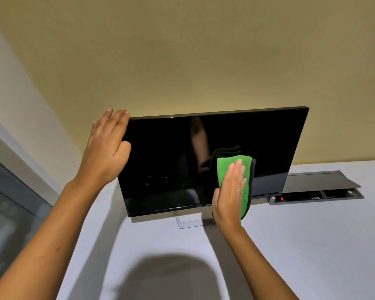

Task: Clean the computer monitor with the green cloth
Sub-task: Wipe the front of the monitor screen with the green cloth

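Monitors: one [204, 161], black screen, on a stand [188, 221]
Cloths: one, green [232, 169]
Hands: two, left [108, 148] and right [230, 198]
Rings: one [239, 191], on the right hand
Desks: one, white [290, 245]
Cable boxes: one [316, 198], set into the desk, with one raised lid [320, 180]
Red lights: one [282, 198], inside the box

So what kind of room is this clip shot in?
Probably an office or meeting room: a monitor stands on a plain white desk, with a flip-up power and cable box built into the desktop.
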Tool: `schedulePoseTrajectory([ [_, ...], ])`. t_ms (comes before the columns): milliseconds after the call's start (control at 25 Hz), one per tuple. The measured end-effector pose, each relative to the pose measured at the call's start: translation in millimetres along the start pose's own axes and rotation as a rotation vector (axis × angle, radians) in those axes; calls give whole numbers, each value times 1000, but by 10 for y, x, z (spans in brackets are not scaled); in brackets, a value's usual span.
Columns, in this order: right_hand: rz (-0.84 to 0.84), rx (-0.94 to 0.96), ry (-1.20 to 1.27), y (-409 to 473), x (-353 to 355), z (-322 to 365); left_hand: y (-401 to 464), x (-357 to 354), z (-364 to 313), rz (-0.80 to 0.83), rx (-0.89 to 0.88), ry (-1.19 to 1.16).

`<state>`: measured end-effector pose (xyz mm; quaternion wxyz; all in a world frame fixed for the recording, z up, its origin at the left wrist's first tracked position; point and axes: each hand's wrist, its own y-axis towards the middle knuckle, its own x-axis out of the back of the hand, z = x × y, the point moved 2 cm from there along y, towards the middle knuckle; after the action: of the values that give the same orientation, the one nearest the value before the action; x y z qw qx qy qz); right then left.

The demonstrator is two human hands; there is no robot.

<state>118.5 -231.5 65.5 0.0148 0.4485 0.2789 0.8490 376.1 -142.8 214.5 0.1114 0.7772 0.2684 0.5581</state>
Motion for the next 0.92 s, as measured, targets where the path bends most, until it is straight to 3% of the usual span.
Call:
schedulePoseTrajectory([
  [160, -91, 93, -16, 179, -38, 676, -108, 36, 126, -83, 130, -509],
  [280, -138, 314, -62, 63, -240, 1160, -181, -35, 266, -132, 295, -1014],
  [400, -105, 586, -103, -258, -486, 1304, -326, -118, 373, -92, 389, -1268],
  [560, 20, 687, -210, -557, -556, 936, -521, -177, 544, 34, 530, -1348],
  [760, -141, 384, -207, -111, -211, 855, -589, -189, 703, 176, 641, -1232],
  [920, -186, 441, -139, 198, -165, 1367, -598, -219, 756, 205, 654, -1201],
])
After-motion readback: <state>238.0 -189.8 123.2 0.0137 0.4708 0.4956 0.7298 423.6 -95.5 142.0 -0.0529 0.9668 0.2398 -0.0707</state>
